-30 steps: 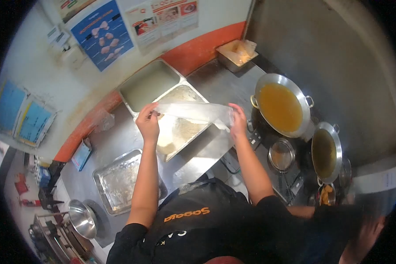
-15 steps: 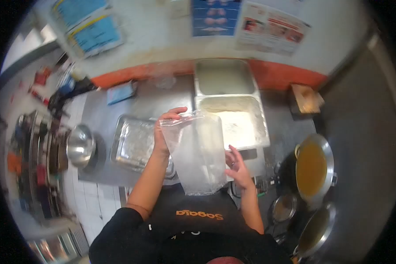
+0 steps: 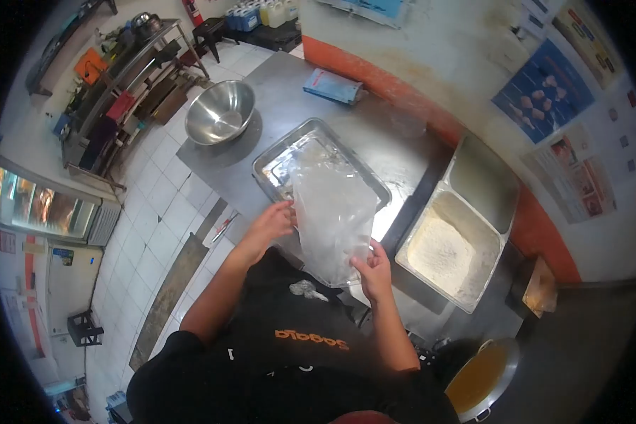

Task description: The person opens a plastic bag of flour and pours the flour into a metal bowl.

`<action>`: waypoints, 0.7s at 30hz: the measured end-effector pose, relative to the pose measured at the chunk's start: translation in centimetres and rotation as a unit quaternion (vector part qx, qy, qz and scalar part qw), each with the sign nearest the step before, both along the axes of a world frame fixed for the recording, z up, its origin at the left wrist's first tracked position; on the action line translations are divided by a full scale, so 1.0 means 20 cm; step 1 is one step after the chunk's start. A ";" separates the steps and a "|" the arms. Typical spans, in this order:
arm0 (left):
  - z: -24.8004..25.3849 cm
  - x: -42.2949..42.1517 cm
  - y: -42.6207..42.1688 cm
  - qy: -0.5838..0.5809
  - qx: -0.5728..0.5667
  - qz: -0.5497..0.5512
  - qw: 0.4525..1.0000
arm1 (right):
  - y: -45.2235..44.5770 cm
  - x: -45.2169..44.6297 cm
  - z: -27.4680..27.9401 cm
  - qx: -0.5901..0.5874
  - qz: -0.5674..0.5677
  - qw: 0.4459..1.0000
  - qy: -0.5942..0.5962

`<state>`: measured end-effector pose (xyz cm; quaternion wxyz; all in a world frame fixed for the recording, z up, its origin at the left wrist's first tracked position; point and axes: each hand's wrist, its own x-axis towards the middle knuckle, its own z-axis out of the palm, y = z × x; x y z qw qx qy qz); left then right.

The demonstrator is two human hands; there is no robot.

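Observation:
A large clear plastic bag (image 3: 336,219) hangs in front of my body, above the near edge of the steel table. My right hand (image 3: 374,272) pinches its lower right edge, the thumb lying over the front. At the bag's left edge is my left hand (image 3: 272,222), its fingers bent against the plastic. Behind the bag, a rectangular metal tray (image 3: 268,169) rests on the table, partly covered from view. To the right, a deep steel pan (image 3: 438,247) holds pale flour-like powder.
A steel mixing bowl (image 3: 221,113) stands at the table's left corner, with a blue packet (image 3: 333,86) farther back. A second steel pan (image 3: 482,180) adjoins the powder pan. At lower right sits a wok of orange-brown liquid (image 3: 477,381). A wall (image 3: 431,49) borders the table.
My view has turned left, bringing more floor and shelving into sight. The bag now hangs over the tray side, away from the powder pan. My right hand has closed on its edge.

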<state>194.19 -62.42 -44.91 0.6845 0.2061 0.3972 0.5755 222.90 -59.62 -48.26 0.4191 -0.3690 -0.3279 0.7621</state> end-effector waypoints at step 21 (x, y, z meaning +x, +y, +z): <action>-0.44 -2.33 -0.90 0.405 -0.112 0.392 0.819 | -0.27 -1.67 -0.01 -0.065 0.161 0.964 -0.203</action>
